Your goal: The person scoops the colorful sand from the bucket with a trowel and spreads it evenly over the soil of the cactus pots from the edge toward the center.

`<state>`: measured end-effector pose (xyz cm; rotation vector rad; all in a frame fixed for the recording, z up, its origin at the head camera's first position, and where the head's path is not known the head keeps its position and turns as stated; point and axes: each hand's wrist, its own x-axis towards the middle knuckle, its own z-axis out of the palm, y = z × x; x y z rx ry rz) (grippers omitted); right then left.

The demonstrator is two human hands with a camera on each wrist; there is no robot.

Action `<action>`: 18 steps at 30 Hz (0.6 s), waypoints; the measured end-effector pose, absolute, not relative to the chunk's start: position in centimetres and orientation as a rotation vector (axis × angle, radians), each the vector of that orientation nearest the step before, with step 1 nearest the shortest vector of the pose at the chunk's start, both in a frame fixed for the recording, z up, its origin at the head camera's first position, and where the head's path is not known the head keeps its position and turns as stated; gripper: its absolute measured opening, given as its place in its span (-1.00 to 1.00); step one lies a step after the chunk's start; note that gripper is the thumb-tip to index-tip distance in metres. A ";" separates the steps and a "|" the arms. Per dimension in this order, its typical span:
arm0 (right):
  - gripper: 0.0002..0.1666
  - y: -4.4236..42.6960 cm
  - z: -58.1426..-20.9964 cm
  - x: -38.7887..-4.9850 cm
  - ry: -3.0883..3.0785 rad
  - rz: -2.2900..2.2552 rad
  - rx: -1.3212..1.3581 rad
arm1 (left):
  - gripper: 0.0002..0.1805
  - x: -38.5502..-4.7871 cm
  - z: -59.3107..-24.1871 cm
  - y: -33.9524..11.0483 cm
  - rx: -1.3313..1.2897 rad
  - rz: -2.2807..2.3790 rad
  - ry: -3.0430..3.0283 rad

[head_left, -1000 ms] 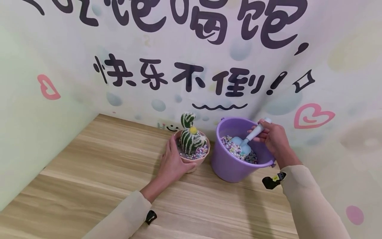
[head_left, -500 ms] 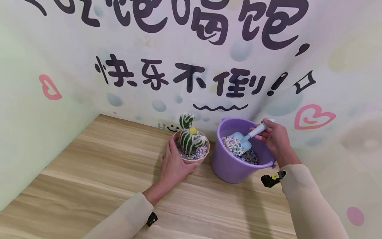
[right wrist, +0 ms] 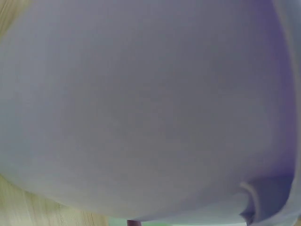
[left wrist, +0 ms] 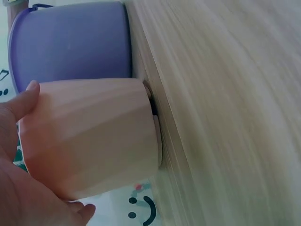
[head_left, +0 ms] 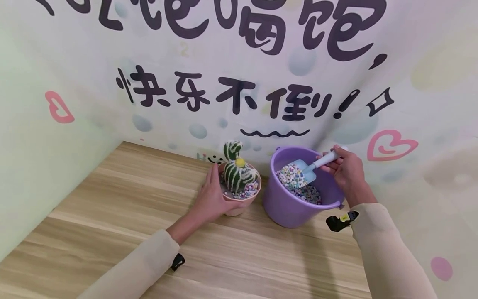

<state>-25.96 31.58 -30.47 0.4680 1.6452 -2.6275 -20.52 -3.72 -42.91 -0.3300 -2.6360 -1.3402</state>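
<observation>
Pale blue and loaded with pastel beads (head_left: 290, 176), a scoop (head_left: 309, 173) is gripped by its handle in the fingers of a person's right hand (head_left: 349, 168), above more beads in a purple bucket (head_left: 286, 209). Beside it on a wooden counter (head_left: 112, 207), the left hand (head_left: 211, 198) wraps its fingers around a pink pot (left wrist: 94, 136) holding a striped cactus (head_left: 235, 177).

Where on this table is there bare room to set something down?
Bare tabletop lies between the left hand and the green wall, and between the sleeves, in front of the purple bucket. It is crowded where the flowerpot and bucket stand close together.
</observation>
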 end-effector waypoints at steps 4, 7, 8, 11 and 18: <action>-0.78 31.7 -30.4 -25.9 1.629 -2.658 0.515 | 0.50 -20.7 -42.8 -4.0 -0.366 -1.390 -2.632; -0.74 31.7 -30.3 -25.8 1.616 -2.682 0.553 | 0.49 -20.8 -42.8 -4.0 -0.377 -1.404 -2.622; -0.73 31.7 -30.2 -25.8 1.605 -2.691 0.561 | 0.48 -20.8 -42.8 -4.0 -0.380 -1.410 -2.614; -0.71 31.6 -30.1 -25.6 1.583 -2.709 0.582 | 0.47 -20.8 -42.9 -3.9 -0.374 -1.418 -2.597; -0.73 31.4 -30.1 -25.2 1.488 -2.771 0.598 | 0.47 -20.5 -43.2 -3.3 -0.337 -1.424 -2.546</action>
